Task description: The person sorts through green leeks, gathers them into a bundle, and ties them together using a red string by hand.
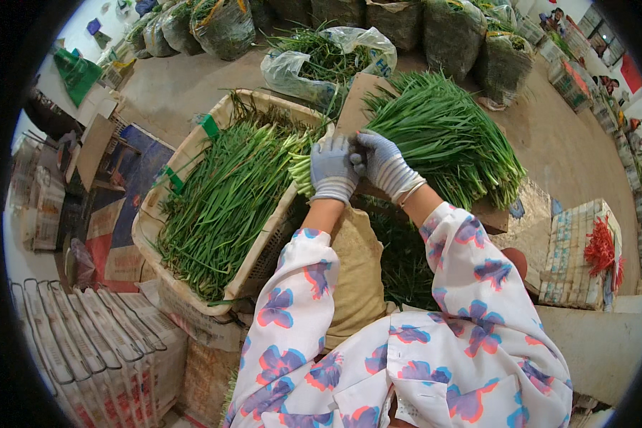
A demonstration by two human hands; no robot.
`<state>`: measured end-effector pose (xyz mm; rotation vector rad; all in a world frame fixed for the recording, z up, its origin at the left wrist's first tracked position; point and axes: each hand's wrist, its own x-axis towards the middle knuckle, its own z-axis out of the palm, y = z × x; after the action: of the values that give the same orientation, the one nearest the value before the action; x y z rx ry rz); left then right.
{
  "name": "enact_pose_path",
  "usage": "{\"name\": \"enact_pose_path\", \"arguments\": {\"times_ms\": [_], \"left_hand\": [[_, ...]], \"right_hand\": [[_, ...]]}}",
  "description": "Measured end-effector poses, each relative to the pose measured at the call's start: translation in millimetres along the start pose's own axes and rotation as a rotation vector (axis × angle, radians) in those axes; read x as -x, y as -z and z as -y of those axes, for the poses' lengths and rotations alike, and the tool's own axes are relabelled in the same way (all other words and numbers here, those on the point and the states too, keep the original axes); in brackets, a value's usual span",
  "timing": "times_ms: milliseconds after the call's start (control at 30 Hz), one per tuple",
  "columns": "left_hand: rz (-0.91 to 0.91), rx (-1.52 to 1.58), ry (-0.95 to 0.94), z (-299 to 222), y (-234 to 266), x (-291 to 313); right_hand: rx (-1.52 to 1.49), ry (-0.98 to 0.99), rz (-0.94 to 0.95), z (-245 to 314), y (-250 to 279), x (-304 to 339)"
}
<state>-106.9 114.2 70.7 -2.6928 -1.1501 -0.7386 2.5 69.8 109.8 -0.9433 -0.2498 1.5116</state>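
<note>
Both of my hands wear grey knit gloves and meet over a small bunch of green chives. My left hand wraps around the cut stem ends of the bunch. My right hand presses against the same bunch from the right, fingers closed on it. Just left of the hands stands a woven basket filled with long green chives. To the right, a large loose pile of chives lies on a cardboard sheet.
A clear plastic bag of greens lies behind the cardboard. Dark net sacks of greens line the back. Stacked newspaper bundles sit at lower left, a stack with red rubber bands at right. People sit far right.
</note>
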Motion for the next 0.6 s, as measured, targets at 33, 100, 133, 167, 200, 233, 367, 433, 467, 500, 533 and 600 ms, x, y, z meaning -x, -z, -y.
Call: {"name": "enact_pose_path", "arguments": {"times_ms": [33,100,133,167,200,233,367,433,467,500,533,600], "left_hand": [[0.094,0.031,0.026,-12.5,-0.9,-4.7],[0.12,0.003,0.104,-7.7,-2.3,1.6],[0.132,-0.01,0.142,-5.6,-3.7,1.7],[0.135,-0.002,0.143,-5.1,-3.3,2.3],[0.138,0.006,0.144,-5.1,-3.3,1.8],[0.14,0.014,0.145,-5.1,-3.8,0.3],[0.226,-0.027,0.151,-5.2,-10.3,0.7],[0.283,-0.004,0.142,12.6,-14.9,2.6],[0.326,0.039,0.129,24.6,-16.7,1.1],[0.351,0.073,0.107,21.0,1.1,-5.7],[0.445,0.071,0.116,19.3,8.4,-15.6],[0.508,0.105,0.085,29.0,19.7,-14.3]], "right_hand": [[-0.002,-0.011,-0.07,4.9,2.1,-0.8],[0.014,-0.043,-0.168,-5.7,-11.9,5.4],[0.042,-0.037,-0.205,-9.5,-17.8,9.3],[0.074,-0.033,-0.242,-12.7,-22.7,14.9],[0.11,-0.023,-0.255,-16.1,-22.0,18.7],[0.147,-0.014,-0.268,-18.1,-20.9,22.9],[0.168,0.02,-0.237,-11.6,-18.5,27.5],[0.046,0.037,-0.299,-6.1,-35.1,18.4],[0.165,0.001,-0.28,6.1,-37.9,14.8],[0.203,-0.001,-0.185,23.0,-25.5,1.9],[0.242,-0.005,-0.088,37.4,-16.3,-13.8],[0.224,-0.031,-0.017,42.3,-30.9,-37.3]]}}
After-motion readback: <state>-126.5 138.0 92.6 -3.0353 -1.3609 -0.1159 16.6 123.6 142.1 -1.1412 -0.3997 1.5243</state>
